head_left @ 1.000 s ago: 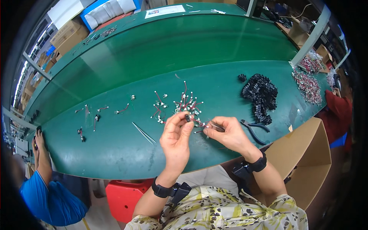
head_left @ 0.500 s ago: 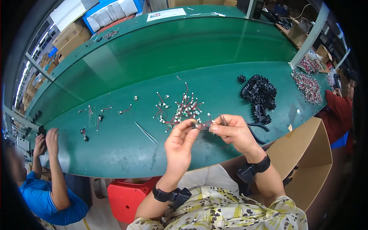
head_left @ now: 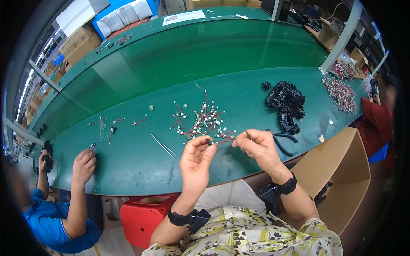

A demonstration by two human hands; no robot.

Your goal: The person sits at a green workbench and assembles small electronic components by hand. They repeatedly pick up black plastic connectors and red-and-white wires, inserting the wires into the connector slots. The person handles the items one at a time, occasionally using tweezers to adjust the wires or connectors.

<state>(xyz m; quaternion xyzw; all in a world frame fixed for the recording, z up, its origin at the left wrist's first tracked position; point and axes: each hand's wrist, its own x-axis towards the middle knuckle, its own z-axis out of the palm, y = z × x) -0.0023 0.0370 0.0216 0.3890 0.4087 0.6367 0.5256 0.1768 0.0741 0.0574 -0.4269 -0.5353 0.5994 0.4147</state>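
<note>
Tabletop point(head_left: 136, 170) in green sweeps across my frame, and right at its middle, here's the left hand point(head_left: 194, 163), thumb and forefinger pinched on a small black part point(head_left: 209, 142). Over to the right of centre, the right hand point(head_left: 262, 150) has its fingers closed around a slim dark tool point(head_left: 249, 135), with a red lead point(head_left: 223, 141) running between the two hands; whether fingers or tool grip that lead, I can't tell from here. Behind them sits the heap of wired connectors point(head_left: 207, 119), just beyond the fingertips, so a snag is my first worry: loose leads could catch and drag others along. Pull too hard and, I'd judge, the lead could slip out or strain at its end; a shallow pinch could let the black part pop loose. Those pliers point(head_left: 284, 147) lie near the right hand, easy to knock with a wide elbow or wrist. On to writing: a printed sheet point(head_left: 183, 17) at the top of the frame and a carton point(head_left: 79, 42) at upper left carry marks, too small for me to read, and I can make out no lettering on the black part.
</note>
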